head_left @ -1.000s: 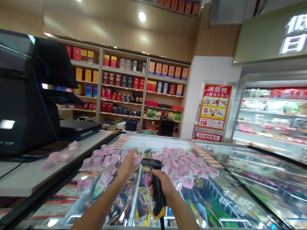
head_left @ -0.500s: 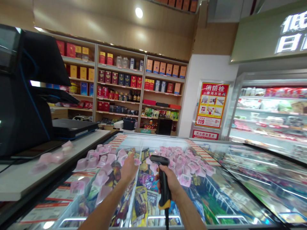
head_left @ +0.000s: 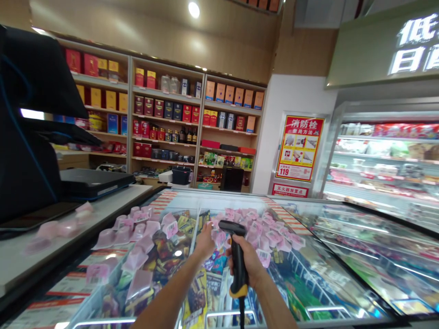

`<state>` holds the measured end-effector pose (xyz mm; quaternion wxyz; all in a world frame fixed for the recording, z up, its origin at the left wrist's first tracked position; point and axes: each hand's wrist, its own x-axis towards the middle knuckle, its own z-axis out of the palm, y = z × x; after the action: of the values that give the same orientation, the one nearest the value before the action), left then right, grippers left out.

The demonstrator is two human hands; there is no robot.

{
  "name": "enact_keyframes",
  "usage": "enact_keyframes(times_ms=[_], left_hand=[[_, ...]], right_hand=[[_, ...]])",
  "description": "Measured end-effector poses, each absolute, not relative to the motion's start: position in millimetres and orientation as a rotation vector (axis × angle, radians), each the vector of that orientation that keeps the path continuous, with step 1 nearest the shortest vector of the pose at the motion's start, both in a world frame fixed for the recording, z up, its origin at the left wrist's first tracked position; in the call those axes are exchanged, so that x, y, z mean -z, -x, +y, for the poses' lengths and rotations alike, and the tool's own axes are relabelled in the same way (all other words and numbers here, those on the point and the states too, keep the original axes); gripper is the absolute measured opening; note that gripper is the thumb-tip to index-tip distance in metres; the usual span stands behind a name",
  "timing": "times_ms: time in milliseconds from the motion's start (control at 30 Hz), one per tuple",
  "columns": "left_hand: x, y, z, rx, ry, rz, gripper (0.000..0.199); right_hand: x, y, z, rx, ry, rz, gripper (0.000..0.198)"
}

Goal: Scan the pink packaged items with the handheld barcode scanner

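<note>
Right grip [head_left: 247, 259] wraps a black-and-yellow scanner [head_left: 238, 265] at lower centre; left grip [head_left: 205, 243] is beside the pink cups [head_left: 274, 236], whether pinching one I cannot tell.
Work looks partway through: the cups lie on the glass freezer top [head_left: 185, 198] in a dense cluster right of centre and a looser one to the left, with several more on the desk [head_left: 17, 265] at left; which are finished is unclear. Cup labels are too small to read. The red poster [head_left: 298, 148] right of centre reads 消防栓 使用方法 and 119, the strip [head_left: 290, 190] beneath it 灭火器放置点; the upper-right lit sign [head_left: 414, 50] shows 低 above 日, cut off by the frame.
</note>
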<state>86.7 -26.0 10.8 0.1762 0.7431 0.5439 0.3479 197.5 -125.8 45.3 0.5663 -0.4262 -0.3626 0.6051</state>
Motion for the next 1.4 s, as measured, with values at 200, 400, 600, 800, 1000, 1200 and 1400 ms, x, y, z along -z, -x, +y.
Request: enact_keyframes(times_ms=[200,400,600,800,1000,1200,1400], left_hand=[[-24.2,-11.3,-16.1,-1.15,-2.042,1.932,0.046],[-22.0,40.6,-8.0,-0.989,-1.885,2.168,0.021],[-28.2,33.9,-6.2,-0.856,-1.916,2.102,0.023],[-39.1,28.0,-11.3,-0.849,-1.953,2.053,0.023],[-41.8,21.4,-13.1,-0.854,-1.943,2.042,0.024],[-32.2,10.0,-14.2,-0.83,-1.87,2.058,0.024],[-18.9,-17.7,-10.2,-0.842,-1.845,2.014,0.026]], right_hand=[[-42.6,-183.6,-122.8,-1.464,0.983,-0.872,0.029],[-46.7,-163.2,-126.6,-1.518,0.993,-0.912,0.028],[-53.8,-147.5,-133.7,-1.551,1.018,-0.967,0.027],[-55.7,-136.5,-140.9,-1.605,1.01,-1.012,0.026],[-53.6,-140.7,-140.7,-1.578,1.004,-1.018,0.027],[-49.3,-159.3,-130.6,-1.491,0.997,-0.962,0.028],[-47.9,-179.9,-126.2,-1.416,1.016,-0.922,0.029]])
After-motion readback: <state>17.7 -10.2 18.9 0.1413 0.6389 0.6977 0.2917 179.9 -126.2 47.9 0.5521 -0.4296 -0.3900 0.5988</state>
